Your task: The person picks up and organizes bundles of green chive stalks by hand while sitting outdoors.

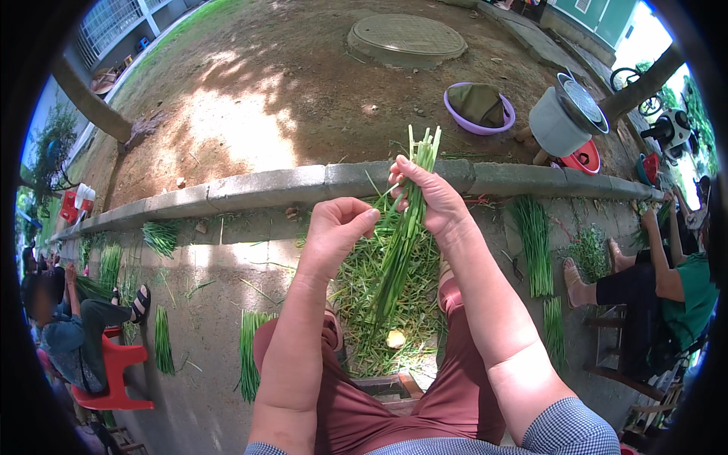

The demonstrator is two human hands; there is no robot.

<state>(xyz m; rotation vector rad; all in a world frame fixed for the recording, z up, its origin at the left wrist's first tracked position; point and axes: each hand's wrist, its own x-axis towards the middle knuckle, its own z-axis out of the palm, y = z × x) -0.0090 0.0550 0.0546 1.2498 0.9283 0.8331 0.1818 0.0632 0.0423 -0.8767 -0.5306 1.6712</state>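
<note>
My right hand [434,196] is wrapped around a bunch of garlic chives [403,254], holding it upright but tilted. The pale cut stem ends stick up above the fist, and the green leaves hang down toward my lap. Just left of the bunch, my left hand [337,231] is closed in a pinch, thumb against the fingers. A thin green strand lies between the two hands; whether the pinch holds it is too small to tell. Beneath both hands, a heap of loose leaves and trimmings [364,303] covers the ground between my feet, with a small pale yellowish piece [395,338] on it.
Bundles of chives lie at my left [254,349] and right [533,246]. A stone curb [288,182] runs across in front. Beyond it are a purple basin [485,130] and a grey bucket [557,121]. People sit on both sides, one on a red stool [117,371].
</note>
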